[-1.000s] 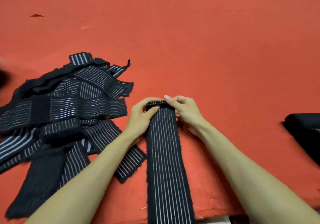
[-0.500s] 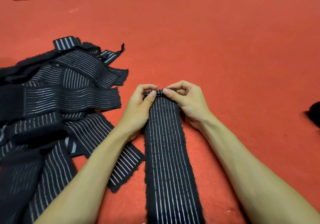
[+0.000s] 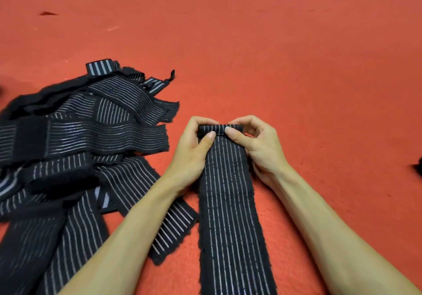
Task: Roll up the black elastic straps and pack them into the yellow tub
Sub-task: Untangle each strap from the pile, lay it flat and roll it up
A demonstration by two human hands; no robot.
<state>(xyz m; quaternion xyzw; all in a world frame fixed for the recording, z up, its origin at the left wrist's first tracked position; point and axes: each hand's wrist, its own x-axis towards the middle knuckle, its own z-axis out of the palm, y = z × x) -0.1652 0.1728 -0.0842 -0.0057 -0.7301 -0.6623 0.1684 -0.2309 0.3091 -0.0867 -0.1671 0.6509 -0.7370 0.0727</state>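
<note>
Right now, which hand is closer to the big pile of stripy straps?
Left. The left hand sits just right of the pile; the right hand is farther off, across the strap both hands pinch.

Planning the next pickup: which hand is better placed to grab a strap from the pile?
Likely left: the left hand lies beside the pile of straps; the right hand sits beyond the strap being rolled.

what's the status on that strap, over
Left hand, right hand pinching rolled far end of strap. Rest flat on red mat. Loose pile off to left, tub not in view.
</note>
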